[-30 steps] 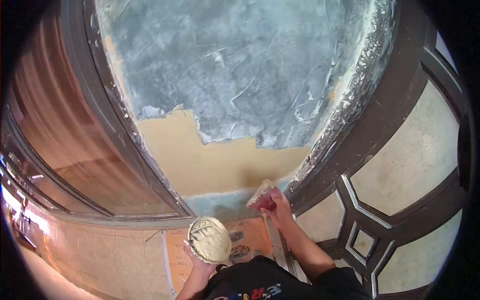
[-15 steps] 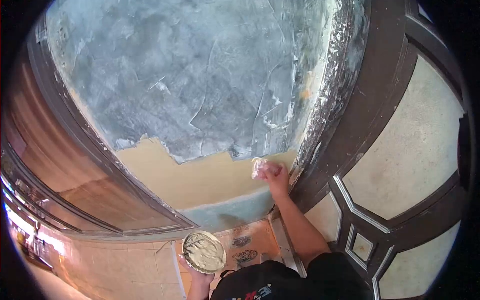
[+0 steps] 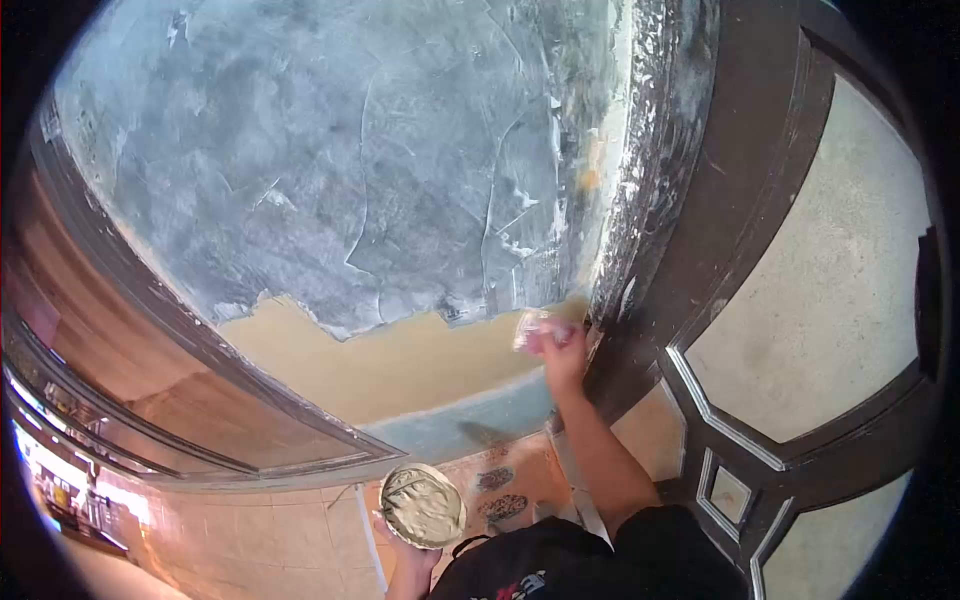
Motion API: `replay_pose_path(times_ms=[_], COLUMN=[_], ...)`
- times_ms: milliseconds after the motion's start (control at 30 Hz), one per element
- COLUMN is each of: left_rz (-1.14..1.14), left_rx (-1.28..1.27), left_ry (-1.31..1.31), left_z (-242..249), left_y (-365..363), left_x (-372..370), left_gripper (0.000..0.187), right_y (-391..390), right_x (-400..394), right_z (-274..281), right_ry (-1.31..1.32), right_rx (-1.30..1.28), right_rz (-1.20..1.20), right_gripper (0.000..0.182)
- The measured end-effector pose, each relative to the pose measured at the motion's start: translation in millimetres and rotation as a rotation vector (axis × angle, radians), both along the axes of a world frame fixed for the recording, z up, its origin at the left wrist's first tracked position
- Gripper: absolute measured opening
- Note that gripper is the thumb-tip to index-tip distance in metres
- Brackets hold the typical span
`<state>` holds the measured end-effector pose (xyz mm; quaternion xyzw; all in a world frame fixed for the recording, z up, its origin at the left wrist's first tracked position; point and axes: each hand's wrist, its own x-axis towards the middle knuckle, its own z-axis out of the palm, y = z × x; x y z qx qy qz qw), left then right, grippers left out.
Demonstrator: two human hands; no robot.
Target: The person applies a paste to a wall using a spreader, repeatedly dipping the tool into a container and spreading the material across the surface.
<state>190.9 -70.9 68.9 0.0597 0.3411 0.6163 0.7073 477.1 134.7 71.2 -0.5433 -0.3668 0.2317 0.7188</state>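
tool (image 3: 528, 331): blurred | shirt print (image 3: 532, 582): cut off | underside of bowl (image 3: 424, 546): hidden

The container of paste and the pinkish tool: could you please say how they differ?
The container is round and larger; the tool is smaller and blurred. The left hand holds the container low, near the black shirt; the right hand holds the tool at the tan wall strip. The container holds much pale paste; the tool shows whitish patches. Both are hand-held.

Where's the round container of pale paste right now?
In the head view, the container is low and left of centre, held in the left hand, beside the black shirt.
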Motion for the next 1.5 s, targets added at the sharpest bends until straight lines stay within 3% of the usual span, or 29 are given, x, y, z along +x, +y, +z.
replay_pose_path(times_ms=[33, 167, 300, 367, 433, 500, 567, 833, 900, 967, 1100, 1267, 1333, 1367, 1433, 1500], left_rz=[-0.001, -0.004, -0.048, -0.057, -0.049, -0.036, -0.003, -0.013, -0.032, 0.006, 0.017, 0.012, -0.004, -0.001, -0.046, -0.057], left_rx=[0.009, 0.045, 0.021, 0.010, 0.031, 0.012, -0.037, -0.057, -0.036, -0.009, -0.046, -0.005, -0.036, -0.032, -0.023, -0.044], left_ry=[-0.002, -0.005, 0.016, 0.037, -0.010, -0.017, 0.044, 0.121, 0.106, 0.139, 0.033, 0.030, 0.020, 0.016, 0.072, 0.045], left_z=[0, -4, -4, -5, -9, -10, -6, -6, -7, -4, 3, 0, 1, 2, 6, 14], left_y=[1, 1, 0, -2, -3, -2, -3, -3, 0, 5, 9, 15, 16, 17, 19, 19], left_x=[0, 2, 1, 1, -1, -3, -1, 1, 2, 4, 9, 14, 17, 19, 24, 27], left_gripper=[0.082, 0.082, 0.081, 0.081, 0.080, 0.079, 0.079, 0.082, 0.084, 0.085, 0.083, 0.081, 0.081, 0.081, 0.081, 0.079], right_y=[-4, -10, 0, 12, 13, 1, -11, 5, 9, 4, -56, -98, -96, -91, -81, -78], right_x=[9, 11, -17, -5, 9, 10, 6, 3, 11, 17, -2, -4, 6, 8, 12, 4], right_z=[3, -26, -8, -26, -35, -50, -68, -17, -31, -85, -140, -133, -126, -127, -129, -121], right_ry=[0.272, 0.373, 0.195, 0.261, 0.563, 0.613, 0.899, 0.730, 0.747, 0.796, 0.798, 0.621, 0.550, 0.544, 0.252, 0.236], right_rx=[0.006, -0.115, -0.010, 0.022, -0.071, -0.173, -0.392, -0.104, -0.127, -0.307, -0.524, -0.677, -0.742, -0.740, -0.731, -0.637], right_rz=[0.071, 0.032, 0.149, 0.141, 0.055, 0.016, -0.002, 0.118, 0.090, 0.041, 0.219, 0.362, 0.543, 0.545, 0.719, 0.677], right_gripper=[0.028, 0.028, 0.024, 0.026, 0.031, 0.034, 0.036, 0.039, 0.039, 0.038, 0.036, 0.028, 0.020, 0.020, 0.017, 0.019])
